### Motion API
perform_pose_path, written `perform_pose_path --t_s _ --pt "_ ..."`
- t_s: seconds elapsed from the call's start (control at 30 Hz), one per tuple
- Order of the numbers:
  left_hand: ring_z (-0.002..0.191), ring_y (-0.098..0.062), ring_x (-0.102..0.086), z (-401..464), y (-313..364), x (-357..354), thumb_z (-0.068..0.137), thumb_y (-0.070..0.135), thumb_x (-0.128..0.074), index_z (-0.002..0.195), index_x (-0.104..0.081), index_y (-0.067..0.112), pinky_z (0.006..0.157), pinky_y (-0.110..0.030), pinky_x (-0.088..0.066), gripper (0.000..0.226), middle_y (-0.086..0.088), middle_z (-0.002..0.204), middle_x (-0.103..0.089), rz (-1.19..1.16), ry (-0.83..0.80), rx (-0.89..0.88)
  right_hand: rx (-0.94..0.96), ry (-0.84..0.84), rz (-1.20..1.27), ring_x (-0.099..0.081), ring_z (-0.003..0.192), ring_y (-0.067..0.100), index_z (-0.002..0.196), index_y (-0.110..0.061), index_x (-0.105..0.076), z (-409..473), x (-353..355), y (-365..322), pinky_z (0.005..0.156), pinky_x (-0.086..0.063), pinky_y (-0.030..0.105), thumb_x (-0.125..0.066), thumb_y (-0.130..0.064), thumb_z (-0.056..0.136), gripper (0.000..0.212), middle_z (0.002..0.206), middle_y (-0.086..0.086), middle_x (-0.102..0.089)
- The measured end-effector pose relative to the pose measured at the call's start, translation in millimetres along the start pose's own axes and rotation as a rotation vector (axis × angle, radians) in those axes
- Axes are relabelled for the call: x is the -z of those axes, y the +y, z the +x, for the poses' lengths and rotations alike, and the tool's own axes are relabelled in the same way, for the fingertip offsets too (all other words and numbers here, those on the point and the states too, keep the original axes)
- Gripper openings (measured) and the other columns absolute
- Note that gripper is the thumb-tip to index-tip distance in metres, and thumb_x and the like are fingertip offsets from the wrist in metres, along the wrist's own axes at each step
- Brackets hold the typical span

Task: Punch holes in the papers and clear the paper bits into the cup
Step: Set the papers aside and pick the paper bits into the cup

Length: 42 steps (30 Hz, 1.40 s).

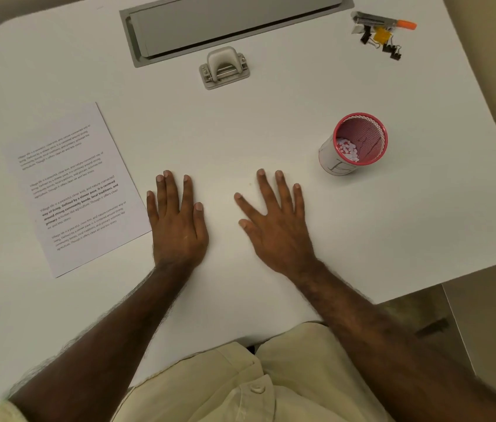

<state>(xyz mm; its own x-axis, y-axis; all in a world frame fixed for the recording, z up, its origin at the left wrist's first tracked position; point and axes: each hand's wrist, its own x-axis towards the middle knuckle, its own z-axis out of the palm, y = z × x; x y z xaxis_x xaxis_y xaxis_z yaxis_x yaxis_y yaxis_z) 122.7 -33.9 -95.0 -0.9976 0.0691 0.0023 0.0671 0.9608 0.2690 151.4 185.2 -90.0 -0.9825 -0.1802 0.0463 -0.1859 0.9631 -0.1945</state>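
White tabletop (271, 123) fills the view, with a grey recessed cable tray (231, 22) along its far edge and a beige floor past the right corner. Both hands lie flat, palms down and empty — the left hand (178, 220) with fingers close together, the right hand (274, 226) with fingers spread; neither grip is closed on anything.

The papers (73, 187) lie just beside the left hand, on its outer side, the near right corner almost touching the wrist. The sheet's long axis runs away from the person and leans left at the far end; the printed lines slant upward to the right. So the left hand is clearly the nearer one for picking up the sheet.

The hole punch (225, 68) sits straight ahead, well beyond the fingertips of both hands and roughly between them, just in front of the tray. Its long axis runs across the tabletop, tilted slightly; which side the slot faces I cannot tell for certain.

The cup (356, 141) — red mesh rim, white wrap — stands upright to the far right of the right hand, with white paper bits (347, 149) already inside. A stapler and binder clips (380, 35) lie at the far right corner.

Judging from this, punching has not begun on this sheet.
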Motion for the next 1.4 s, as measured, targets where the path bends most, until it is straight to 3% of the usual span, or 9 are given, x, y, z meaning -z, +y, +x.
perform_pose_path --t_s 0.27,0.43,0.7,0.87,0.97,1.07,1.17,1.4 --pt "0.169 -0.025 0.006 0 -2 -4 0.115 0.038 -0.022 0.173 -0.014 0.018 0.136 -0.054 -0.003 0.061 -0.012 0.181 -0.001 0.001 0.007 -0.002 -0.086 0.047 0.156 -0.010 0.164 0.031 0.159 -0.035 -0.042 -1 9 26 0.129 -0.018 0.056 -0.038 -0.050 0.111 0.050 0.176 0.009 -0.017" --pt "0.169 -0.026 0.005 0 -4 -6 0.115 0.038 -0.022 0.173 -0.015 0.017 0.136 -0.054 -0.003 0.061 -0.014 0.181 -0.002 0.014 0.015 -0.006 -0.253 0.029 0.063 -0.010 0.163 0.037 0.162 -0.020 -0.040 -14 9 29 0.128 -0.018 0.058 -0.037 -0.054 0.111 0.061 0.175 0.014 -0.018" --pt "0.169 -0.026 0.004 1 -2 -4 0.115 0.039 -0.022 0.173 -0.014 0.018 0.136 -0.053 -0.003 0.062 -0.013 0.181 -0.003 0.010 0.015 -0.001 -0.222 -0.032 -0.077 -0.008 0.163 0.040 0.165 -0.029 -0.029 0 1 4 0.123 -0.011 0.071 -0.027 -0.066 0.108 0.068 0.176 0.013 -0.014" --pt "0.169 -0.025 0.006 0 -2 -4 0.115 0.040 -0.022 0.173 -0.012 0.019 0.136 -0.053 -0.002 0.062 -0.012 0.182 -0.001 0.018 0.005 0.005 -0.150 -0.090 -0.073 -0.010 0.163 0.039 0.164 -0.033 -0.031 12 6 -1 0.124 -0.014 0.069 -0.027 -0.066 0.108 0.066 0.176 0.012 -0.015" --pt "0.169 -0.025 0.005 0 -1 -4 0.115 0.039 -0.022 0.173 -0.014 0.018 0.136 -0.053 -0.002 0.062 -0.013 0.181 -0.002 0.013 0.008 0.003 -0.115 -0.119 -0.082 -0.020 0.162 0.036 0.162 -0.031 -0.038 19 18 2 0.123 -0.022 0.064 -0.033 -0.060 0.109 0.061 0.174 0.011 -0.025" --pt "0.169 -0.026 0.005 0 0 -2 0.115 0.038 -0.023 0.172 -0.016 0.017 0.136 -0.053 -0.002 0.062 -0.014 0.181 -0.002 0.014 0.001 0.006 -0.076 -0.122 -0.040 -0.039 0.153 0.030 0.156 -0.027 -0.049 31 34 17 0.114 -0.035 0.052 -0.045 -0.049 0.107 0.054 0.166 0.005 -0.043" --pt "0.169 -0.027 0.005 0 2 0 0.115 0.037 -0.023 0.172 -0.015 0.017 0.136 -0.053 -0.002 0.062 -0.014 0.181 -0.002 0.017 -0.016 0.013 -0.010 -0.168 0.076 -0.056 0.130 0.031 0.146 -0.024 -0.060 52 50 36 0.099 -0.045 0.045 -0.059 -0.037 0.103 0.045 0.145 0.000 -0.061" --pt "0.169 -0.027 0.005 0 2 2 0.115 0.036 -0.027 0.173 -0.014 0.017 0.136 -0.053 -0.004 0.062 -0.014 0.181 -0.001 0.020 -0.020 0.016 0.095 -0.431 0.253 -0.056 0.116 0.023 0.132 -0.026 -0.070 99 66 44 0.098 -0.048 0.039 -0.071 -0.034 0.097 0.036 0.121 -0.003 -0.063"
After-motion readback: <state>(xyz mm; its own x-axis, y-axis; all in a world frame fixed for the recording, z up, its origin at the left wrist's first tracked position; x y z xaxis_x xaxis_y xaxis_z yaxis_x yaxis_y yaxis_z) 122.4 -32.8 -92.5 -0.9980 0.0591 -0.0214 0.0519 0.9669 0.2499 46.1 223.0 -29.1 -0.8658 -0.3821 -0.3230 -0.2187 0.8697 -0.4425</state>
